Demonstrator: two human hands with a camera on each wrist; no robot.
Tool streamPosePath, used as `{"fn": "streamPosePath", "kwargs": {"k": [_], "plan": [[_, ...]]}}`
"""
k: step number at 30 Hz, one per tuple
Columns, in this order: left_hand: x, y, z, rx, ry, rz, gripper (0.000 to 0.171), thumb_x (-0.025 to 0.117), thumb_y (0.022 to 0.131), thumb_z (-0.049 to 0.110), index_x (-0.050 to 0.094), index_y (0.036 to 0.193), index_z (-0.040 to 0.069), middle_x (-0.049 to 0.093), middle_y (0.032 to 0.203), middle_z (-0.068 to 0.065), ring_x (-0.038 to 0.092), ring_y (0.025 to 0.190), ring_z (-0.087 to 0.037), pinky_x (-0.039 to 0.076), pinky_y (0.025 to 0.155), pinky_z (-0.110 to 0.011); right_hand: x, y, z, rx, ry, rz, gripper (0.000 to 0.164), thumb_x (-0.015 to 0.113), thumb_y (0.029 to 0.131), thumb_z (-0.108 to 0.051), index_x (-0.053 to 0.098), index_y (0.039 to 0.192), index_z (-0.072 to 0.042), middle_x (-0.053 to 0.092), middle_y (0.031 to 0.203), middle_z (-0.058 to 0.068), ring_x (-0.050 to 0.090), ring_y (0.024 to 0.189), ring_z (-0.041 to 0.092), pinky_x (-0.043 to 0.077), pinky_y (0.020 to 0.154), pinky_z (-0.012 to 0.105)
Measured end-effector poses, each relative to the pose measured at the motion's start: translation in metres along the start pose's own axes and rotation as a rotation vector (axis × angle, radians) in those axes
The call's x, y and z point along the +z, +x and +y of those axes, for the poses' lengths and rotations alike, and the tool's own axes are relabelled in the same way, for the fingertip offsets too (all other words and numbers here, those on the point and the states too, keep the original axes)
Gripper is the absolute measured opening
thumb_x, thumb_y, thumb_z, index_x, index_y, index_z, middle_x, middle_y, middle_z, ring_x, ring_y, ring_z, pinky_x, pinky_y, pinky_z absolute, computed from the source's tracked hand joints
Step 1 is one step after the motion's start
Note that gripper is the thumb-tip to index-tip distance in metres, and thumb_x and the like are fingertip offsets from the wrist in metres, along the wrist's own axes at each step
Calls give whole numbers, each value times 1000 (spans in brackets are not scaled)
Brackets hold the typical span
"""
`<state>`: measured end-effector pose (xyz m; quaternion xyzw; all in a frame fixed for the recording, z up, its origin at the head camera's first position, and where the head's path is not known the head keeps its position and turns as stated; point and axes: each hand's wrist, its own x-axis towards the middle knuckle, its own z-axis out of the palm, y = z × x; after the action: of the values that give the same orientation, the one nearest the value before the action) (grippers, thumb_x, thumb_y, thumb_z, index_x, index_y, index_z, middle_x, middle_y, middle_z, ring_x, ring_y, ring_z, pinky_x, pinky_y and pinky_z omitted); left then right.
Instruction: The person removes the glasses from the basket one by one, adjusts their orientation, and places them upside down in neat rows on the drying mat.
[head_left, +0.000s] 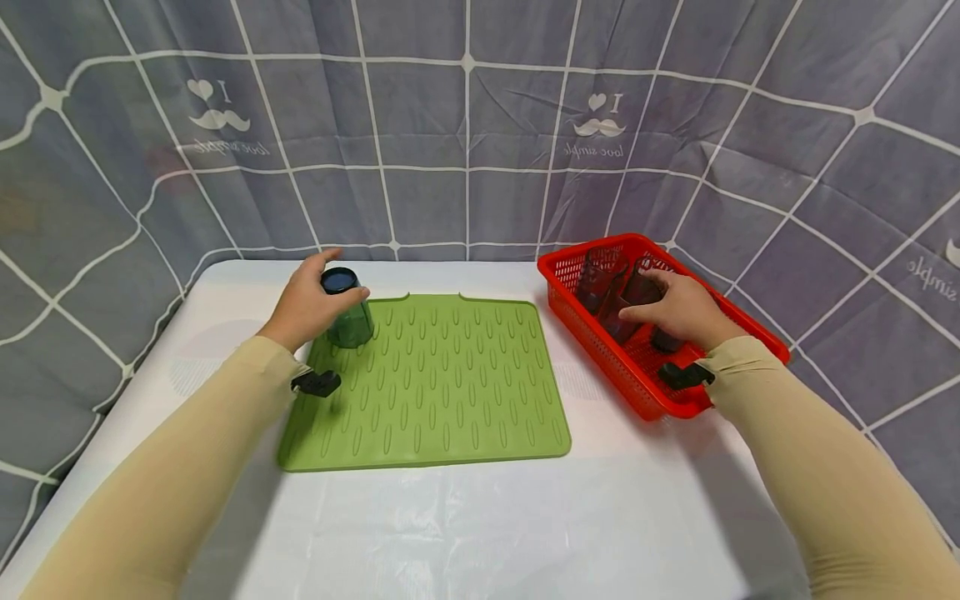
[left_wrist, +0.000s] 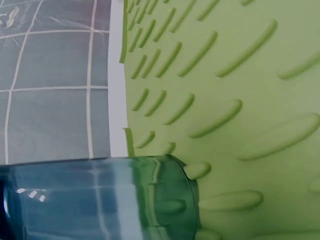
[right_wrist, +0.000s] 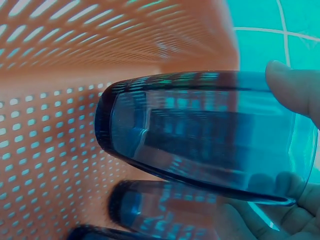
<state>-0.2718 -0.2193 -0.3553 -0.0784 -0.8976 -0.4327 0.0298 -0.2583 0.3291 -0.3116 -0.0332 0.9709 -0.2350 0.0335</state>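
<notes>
On the green mat (head_left: 450, 392), at its far left corner, a blue-tinted drinking glass (head_left: 352, 325) stands upside down, its rim on the ridges. My left hand (head_left: 307, 304) is around its upper end, thumb across the near side and index finger spread away from it. The left wrist view shows the glass (left_wrist: 75, 200) with no fingers on its visible part. Inside the red basket (head_left: 600, 337), my right hand (head_left: 686, 308) holds another tinted glass (right_wrist: 200, 135) near its rim, thumb on one side and fingers on the other, the thick base pointing down.
More tinted glasses stand in the basket: one at the far left end (head_left: 596, 279), another beside the held glass (right_wrist: 160, 207). The basket's perforated walls rise close around the right hand. A grey checked curtain (head_left: 465, 150) hangs behind the white table (head_left: 450, 533).
</notes>
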Motion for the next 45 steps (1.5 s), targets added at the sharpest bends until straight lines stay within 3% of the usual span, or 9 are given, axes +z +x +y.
{"fn": "streamPosePath", "kwargs": {"k": [4,9,18,25,34,41,45], "plan": [[0,0,5,40,30,40,91,73,98,50,27,168,16,21,175,-17,22,159,-45,31,120,-70,-6,-3,-5,-2,20,22,93,82,89,-49,43,158,-2,60,143,28,54,131,42,44,112,60],[2,-1,13,72,30,50,90,74,97,48,29,168,16,22,175,-15,19,161,-42,24,124,-71,-11,-6,-9,-4,47,53,88,82,89,-48,46,156,-4,63,137,26,57,124,39,46,105,53],[8,-4,25,99,14,12,89,74,98,47,29,168,16,22,175,-14,16,162,-40,22,125,-71,-22,-12,-24,-1,89,126,85,85,87,-49,49,154,-10,66,132,22,60,118,36,48,98,47],[14,-4,31,143,24,-1,86,75,97,43,32,166,16,26,174,-12,17,163,-38,21,127,-68,-31,-18,-40,-23,127,150,77,84,88,-48,54,149,-13,70,127,20,63,109,28,49,86,35],[23,-6,34,175,31,-30,87,76,97,42,30,167,17,28,173,-9,19,163,-36,23,126,-67,-30,-25,-66,-42,137,144,81,84,87,-48,50,153,-16,68,128,18,62,107,29,47,86,36],[32,-7,34,202,10,-38,86,78,97,39,33,166,19,29,174,-5,17,164,-31,22,128,-63,-16,-26,-81,-99,332,101,63,88,87,-33,58,141,-19,70,112,11,69,72,24,61,64,38],[35,-8,34,226,23,-37,86,79,96,39,33,166,17,31,173,-7,20,163,-32,25,128,-62,-7,-24,-87,-127,390,88,62,89,87,-28,59,141,-19,69,108,10,62,72,20,57,54,36]]}}
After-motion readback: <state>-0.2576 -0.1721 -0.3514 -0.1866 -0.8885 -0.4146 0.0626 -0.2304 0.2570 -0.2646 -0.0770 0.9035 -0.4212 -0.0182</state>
